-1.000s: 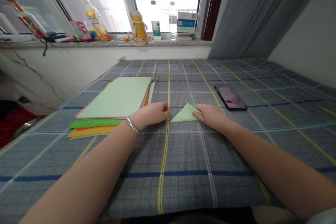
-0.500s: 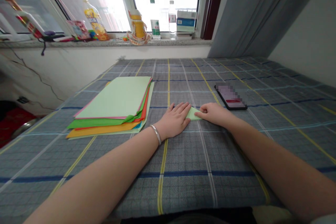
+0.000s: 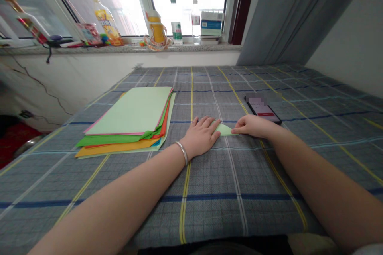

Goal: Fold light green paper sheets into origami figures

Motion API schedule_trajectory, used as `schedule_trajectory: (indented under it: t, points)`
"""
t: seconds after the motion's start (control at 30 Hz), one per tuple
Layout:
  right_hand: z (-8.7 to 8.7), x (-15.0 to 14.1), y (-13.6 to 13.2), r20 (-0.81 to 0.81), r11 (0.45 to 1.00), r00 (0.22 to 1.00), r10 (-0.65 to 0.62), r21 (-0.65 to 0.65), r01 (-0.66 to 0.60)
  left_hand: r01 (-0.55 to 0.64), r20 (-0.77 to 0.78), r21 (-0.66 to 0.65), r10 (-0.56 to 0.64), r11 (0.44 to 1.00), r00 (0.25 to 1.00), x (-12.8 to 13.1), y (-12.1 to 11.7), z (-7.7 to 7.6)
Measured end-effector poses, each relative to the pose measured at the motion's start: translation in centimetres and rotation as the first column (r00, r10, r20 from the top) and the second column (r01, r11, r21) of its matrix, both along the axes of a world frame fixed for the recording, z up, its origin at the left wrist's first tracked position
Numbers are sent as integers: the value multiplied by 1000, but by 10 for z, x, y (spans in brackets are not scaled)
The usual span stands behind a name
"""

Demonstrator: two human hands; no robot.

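Head view: a folded pale-green paper (image 3: 224, 130) lies well in from the near edge of the grey plaid cloth (image 3: 209, 219), partly under the flat, outspread left hand (image 3: 200, 138); the right hand (image 3: 250, 126) pinches its right end.

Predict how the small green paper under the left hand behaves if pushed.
Probably very light: the small green paper looks thin and flat. Might slide on the checked cloth without the left hand spread over it. Its uncovered part could bend easily.
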State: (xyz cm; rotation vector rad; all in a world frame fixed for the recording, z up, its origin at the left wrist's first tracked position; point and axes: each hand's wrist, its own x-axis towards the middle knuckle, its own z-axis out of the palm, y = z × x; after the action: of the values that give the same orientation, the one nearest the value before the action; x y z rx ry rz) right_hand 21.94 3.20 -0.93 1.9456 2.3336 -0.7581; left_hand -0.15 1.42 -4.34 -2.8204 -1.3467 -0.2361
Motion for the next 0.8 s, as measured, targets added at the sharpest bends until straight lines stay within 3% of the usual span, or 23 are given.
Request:
schedule_trajectory:
  t: [0.27, 0.6, 0.8]
  points:
    - [-6, -10, 3, 56, 997, 997, -48, 68, 44, 2, -49, 31, 0, 1000, 999, 7, 1, -2]
    - [-8, -17, 5, 98, 997, 995, -11, 77, 3, -34, -51, -33, 33, 999, 998, 10, 4, 0]
    - [-10, -17, 6, 106, 996, 994, -1, 92, -9, -40, -52, -6, 40, 999, 998, 11, 3, -1]
